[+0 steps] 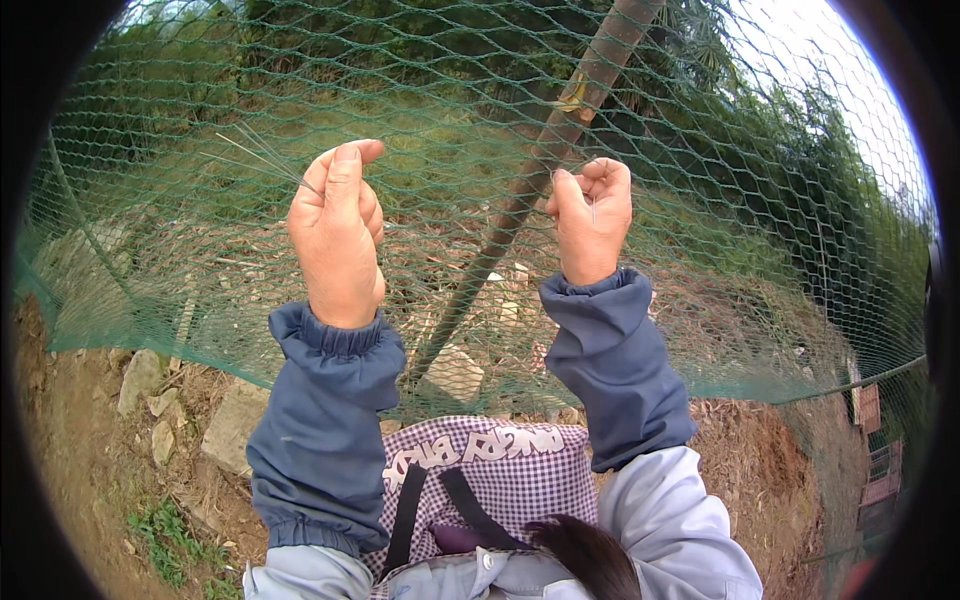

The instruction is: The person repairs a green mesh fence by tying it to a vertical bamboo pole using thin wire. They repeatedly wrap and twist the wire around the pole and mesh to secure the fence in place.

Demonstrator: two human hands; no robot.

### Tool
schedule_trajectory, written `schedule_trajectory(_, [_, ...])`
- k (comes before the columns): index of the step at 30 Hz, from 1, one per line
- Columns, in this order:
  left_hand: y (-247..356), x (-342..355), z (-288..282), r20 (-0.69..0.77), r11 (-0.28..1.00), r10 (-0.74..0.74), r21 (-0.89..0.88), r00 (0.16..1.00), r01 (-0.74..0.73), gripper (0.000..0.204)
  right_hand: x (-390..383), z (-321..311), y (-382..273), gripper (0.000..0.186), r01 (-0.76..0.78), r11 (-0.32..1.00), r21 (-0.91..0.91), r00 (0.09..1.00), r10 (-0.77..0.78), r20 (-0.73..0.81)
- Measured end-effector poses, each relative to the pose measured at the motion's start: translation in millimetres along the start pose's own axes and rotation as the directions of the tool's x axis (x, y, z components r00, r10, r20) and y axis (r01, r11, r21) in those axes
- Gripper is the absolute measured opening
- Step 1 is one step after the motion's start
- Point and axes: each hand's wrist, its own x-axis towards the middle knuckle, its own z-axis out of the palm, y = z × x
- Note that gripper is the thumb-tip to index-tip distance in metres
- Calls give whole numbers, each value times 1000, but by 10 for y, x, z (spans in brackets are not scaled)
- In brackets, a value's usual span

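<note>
My left hand (pixel 338 225) is raised in front of the green netting (pixel 440 130), its fingers closed on several thin wires (pixel 268 160) that fan out to the left. My right hand (pixel 592 220) is up at about the same height, beside a slanting wooden pole (pixel 520 200). Its thumb and forefinger are pinched together, with a short thin wire end (pixel 594 212) showing at the fingers. How much wire this hand holds is hidden. The two hands are apart, and the net hangs just beyond both.
The net's lower edge runs over bare earth with large stones (pixel 235 425) at the left. Green weeds (pixel 170 540) grow at the lower left. Reddish crates (pixel 880 475) stand at the far right. I wear a checked apron (pixel 530 490) and dark blue oversleeves (pixel 320 440).
</note>
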Motion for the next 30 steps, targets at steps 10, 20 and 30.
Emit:
schedule_trajectory(10, [26, 6, 43, -6, 1000, -25, -16, 1000, 25, 25, -421, 28, 24, 12, -331, 694, 639, 925, 372, 76])
schedule_trajectory(20, [12, 50, 13, -14, 1000, -8, -14, 1000, 8, 25, 117, -326, 134, 17, 549, 740, -388, 836, -500, 227])
schedule_trajectory(30, [-98, -326, 38, 327, 803, -561, -9, 760, 597, 22, 462, -144, 561, 7, -73, 991, -110, 996, 79, 47])
